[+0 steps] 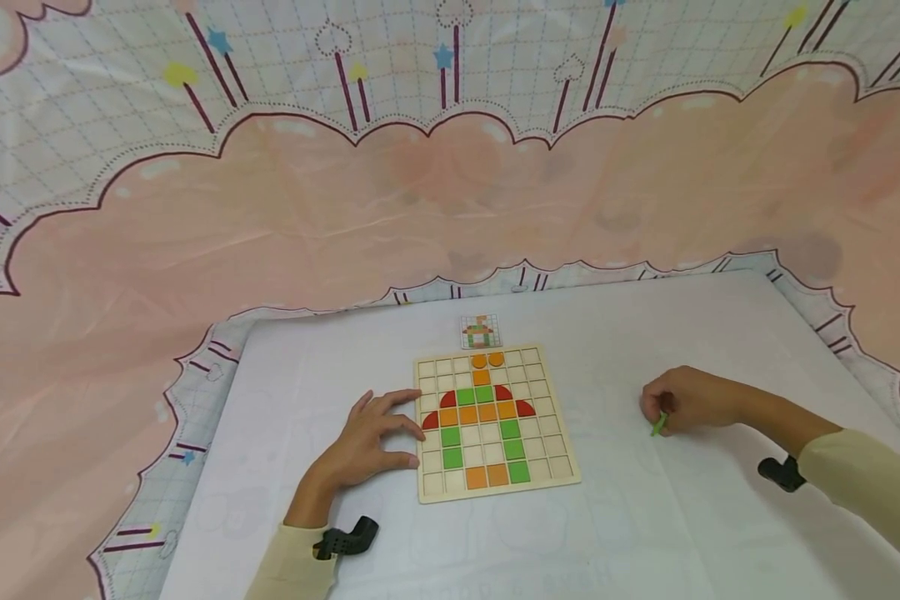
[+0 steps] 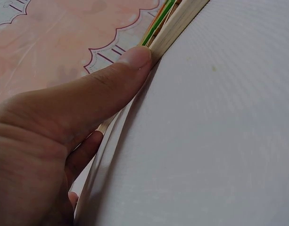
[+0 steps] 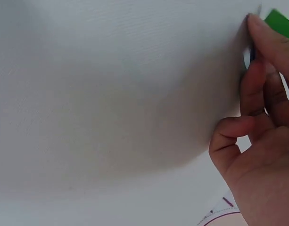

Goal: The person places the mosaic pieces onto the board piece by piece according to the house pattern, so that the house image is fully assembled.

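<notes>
A wooden grid board (image 1: 556,427) lies on the table, bearing green squares (image 1: 512,449), orange squares (image 1: 487,412), red rounded pieces (image 1: 525,407) and two orange circles (image 1: 497,359). Along its left edge rests my left hand (image 1: 366,437), fingers spread and touching the rim; the left wrist view shows the thumb (image 2: 135,59) against the board's side. Out to the right, my right hand (image 1: 693,402) pinches a small green tile (image 1: 658,423) between thumb and fingers, low over the table. That tile (image 3: 282,24) is partly cut off in the right wrist view.
A small pattern card (image 1: 480,332) lies just beyond the board's far edge, printed with a similar coloured figure. White sheeting covers the table (image 1: 330,358). A peach and white patterned cloth (image 1: 420,200) hangs behind and around it. Both wrists wear black straps (image 1: 348,537).
</notes>
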`<state>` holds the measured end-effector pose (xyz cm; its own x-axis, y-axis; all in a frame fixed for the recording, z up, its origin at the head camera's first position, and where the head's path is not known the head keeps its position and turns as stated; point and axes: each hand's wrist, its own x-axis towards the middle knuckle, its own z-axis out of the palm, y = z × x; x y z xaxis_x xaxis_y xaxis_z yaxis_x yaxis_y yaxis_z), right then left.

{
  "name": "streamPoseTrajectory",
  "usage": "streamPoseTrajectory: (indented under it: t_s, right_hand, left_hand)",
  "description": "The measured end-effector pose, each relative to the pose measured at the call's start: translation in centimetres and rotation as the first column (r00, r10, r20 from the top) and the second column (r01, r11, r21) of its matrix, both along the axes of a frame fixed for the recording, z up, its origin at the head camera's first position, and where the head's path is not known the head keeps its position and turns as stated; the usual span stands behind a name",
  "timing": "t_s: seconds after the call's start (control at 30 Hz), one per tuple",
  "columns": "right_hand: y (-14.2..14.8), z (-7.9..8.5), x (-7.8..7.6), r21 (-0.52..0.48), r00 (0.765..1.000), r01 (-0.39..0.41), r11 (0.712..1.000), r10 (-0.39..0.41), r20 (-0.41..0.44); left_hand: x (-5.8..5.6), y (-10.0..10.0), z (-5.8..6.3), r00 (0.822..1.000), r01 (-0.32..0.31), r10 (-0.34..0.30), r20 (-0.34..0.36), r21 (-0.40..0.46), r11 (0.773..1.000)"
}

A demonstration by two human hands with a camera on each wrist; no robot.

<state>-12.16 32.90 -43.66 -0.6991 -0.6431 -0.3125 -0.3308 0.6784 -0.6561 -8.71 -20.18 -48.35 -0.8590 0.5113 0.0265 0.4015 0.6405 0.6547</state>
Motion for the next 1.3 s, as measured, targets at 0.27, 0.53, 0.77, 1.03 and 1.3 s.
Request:
streamPoseTrajectory:
  t_s: [0.27, 0.53, 0.77, 1.03, 1.3]
  right_hand:
    - [-1.9, -0.1, -0.9, 0.016, 1.000, 0.000, 1.000, 0.000, 0.010]
    - [-6.0, 0.1, -1.7, 0.021, 0.998, 0.049, 0.999, -0.050, 0.027]
    - [-10.7, 0.1, -2.0, 0.029, 0.999, 0.010, 1.000, -0.011, 0.034]
    - [-15.5, 0.2, -2.1, -0.016, 0.987, -0.101, 0.995, 0.103, 0.123]
    - [-19.0, 0.8, -2.0, -0.015, 0.972, -0.209, 0.978, 0.209, 0.107]
  left_hand:
    - [0.1, 0.0, -0.1, 1.000, -0.009, 0.009, 0.001, 0.001, 1.000]
    - [0.2, -0.2, -0.1, 1.000, -0.010, 0.010, 0.003, -0.002, 1.000]
    - [0.1, -0.2, -0.2, 1.000, -0.011, 0.011, 0.005, -0.001, 1.000]
    - [0.1, -0.1, -0.1, 1.000, -0.004, 0.004, 0.011, -0.003, 1.000]
    - [-0.1, -0.2, -0.1, 1.000, 0.003, -0.003, 0.004, -0.016, 1.000]
